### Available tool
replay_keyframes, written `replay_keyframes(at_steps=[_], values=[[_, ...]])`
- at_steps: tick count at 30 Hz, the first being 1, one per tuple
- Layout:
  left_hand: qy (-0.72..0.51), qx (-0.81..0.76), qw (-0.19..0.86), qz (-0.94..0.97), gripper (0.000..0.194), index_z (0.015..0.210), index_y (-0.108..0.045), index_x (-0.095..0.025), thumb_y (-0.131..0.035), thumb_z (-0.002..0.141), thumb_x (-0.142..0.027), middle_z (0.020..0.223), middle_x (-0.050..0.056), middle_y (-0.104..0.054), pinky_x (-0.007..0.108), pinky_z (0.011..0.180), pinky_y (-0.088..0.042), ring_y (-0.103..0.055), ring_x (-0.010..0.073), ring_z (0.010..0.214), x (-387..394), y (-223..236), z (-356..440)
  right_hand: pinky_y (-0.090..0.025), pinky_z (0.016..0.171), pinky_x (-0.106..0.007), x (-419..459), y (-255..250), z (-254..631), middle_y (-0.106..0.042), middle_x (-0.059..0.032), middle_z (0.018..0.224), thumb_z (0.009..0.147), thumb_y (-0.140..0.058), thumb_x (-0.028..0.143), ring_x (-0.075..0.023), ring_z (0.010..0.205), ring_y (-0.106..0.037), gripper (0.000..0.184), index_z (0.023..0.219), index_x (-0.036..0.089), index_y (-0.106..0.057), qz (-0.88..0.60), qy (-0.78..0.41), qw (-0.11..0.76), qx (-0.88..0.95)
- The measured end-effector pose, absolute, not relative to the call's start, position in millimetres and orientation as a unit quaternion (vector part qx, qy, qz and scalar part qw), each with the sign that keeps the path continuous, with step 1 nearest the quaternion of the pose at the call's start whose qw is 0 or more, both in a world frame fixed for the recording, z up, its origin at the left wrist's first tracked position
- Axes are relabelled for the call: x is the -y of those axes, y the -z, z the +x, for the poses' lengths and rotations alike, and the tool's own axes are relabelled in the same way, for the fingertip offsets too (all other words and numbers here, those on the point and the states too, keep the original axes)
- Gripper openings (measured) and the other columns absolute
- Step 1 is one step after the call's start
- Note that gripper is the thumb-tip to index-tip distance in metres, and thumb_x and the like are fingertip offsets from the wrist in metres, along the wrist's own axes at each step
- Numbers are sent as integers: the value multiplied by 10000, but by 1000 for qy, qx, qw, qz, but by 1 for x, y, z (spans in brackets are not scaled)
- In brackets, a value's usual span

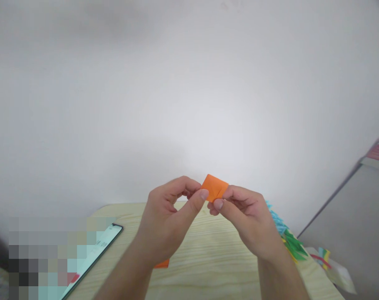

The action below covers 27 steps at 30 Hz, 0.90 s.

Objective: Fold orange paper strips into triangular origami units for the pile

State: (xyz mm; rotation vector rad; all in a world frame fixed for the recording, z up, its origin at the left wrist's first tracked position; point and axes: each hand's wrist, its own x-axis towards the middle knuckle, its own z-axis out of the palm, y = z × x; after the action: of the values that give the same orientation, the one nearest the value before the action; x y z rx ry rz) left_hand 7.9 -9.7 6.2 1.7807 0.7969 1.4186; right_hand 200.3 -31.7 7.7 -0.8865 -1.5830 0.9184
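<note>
A small folded square of orange paper (213, 186) is held up above the table, with crease lines showing on its face. My left hand (173, 216) pinches its left corner between thumb and forefinger. At the lower right edge, the thumb and fingers of my right hand (247, 218) grip the same paper. Whatever lies behind the paper is hidden. Another orange paper piece (162, 264) rests on the table, partly covered by my left forearm.
The light wood-grain table (204, 258) meets a pale wall. A phone (97, 254) lies at the left, partly blurred out by blocks. Blue folded paper (278, 221) and green folded paper (294, 245) sit along the right edge, near a whitish bag (341, 273).
</note>
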Motion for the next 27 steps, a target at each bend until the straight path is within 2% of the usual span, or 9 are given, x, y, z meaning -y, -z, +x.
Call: replay_keyframes(at_steps=[6, 11, 15, 22, 27], values=[[-539, -324, 383, 676, 268, 781, -677, -202, -658, 988, -372, 715, -13, -626, 268, 669, -429, -538, 132, 709, 8, -9, 8, -486, 754, -304, 32, -5, 199, -730, -9, 785, 962, -725, 316, -156, 763, -629, 195, 802, 204, -725, -365, -435, 508, 648], [-515, -303, 406, 691, 270, 797, -673, -201, -652, 996, -383, 738, -19, -626, 267, 703, -427, -525, 126, 727, 8, -9, 5, -562, 776, -356, 29, -5, 199, -768, -55, 763, 996, -674, 395, -191, 739, -699, 320, 786, 172, -766, -346, -471, 515, 627], [-501, -284, 424, 700, 248, 818, -691, -206, -646, 1005, -362, 750, -21, -624, 265, 693, -408, -508, 119, 726, 7, -8, 3, -567, 701, -321, 27, -5, 202, -765, -30, 743, 984, -694, 421, -175, 690, -698, 262, 882, 190, -761, -348, -450, 536, 624], [-490, -290, 473, 673, 177, 841, -718, -201, -739, 935, -349, 773, -1, -659, 267, 654, -411, -534, 131, 721, 5, -4, 1, -528, 723, -316, 29, -3, 204, -765, -34, 760, 1001, -682, 399, -169, 718, -682, 262, 847, 191, -718, -337, -400, 566, 637], [-525, -309, 426, 669, 147, 897, -728, -216, -747, 924, -359, 813, 5, -662, 275, 670, -455, -564, 143, 740, 6, -2, 1, -541, 734, -318, 26, -1, 204, -782, -34, 806, 970, -722, 406, -179, 752, -702, 217, 900, 205, -763, -355, -376, 577, 632]])
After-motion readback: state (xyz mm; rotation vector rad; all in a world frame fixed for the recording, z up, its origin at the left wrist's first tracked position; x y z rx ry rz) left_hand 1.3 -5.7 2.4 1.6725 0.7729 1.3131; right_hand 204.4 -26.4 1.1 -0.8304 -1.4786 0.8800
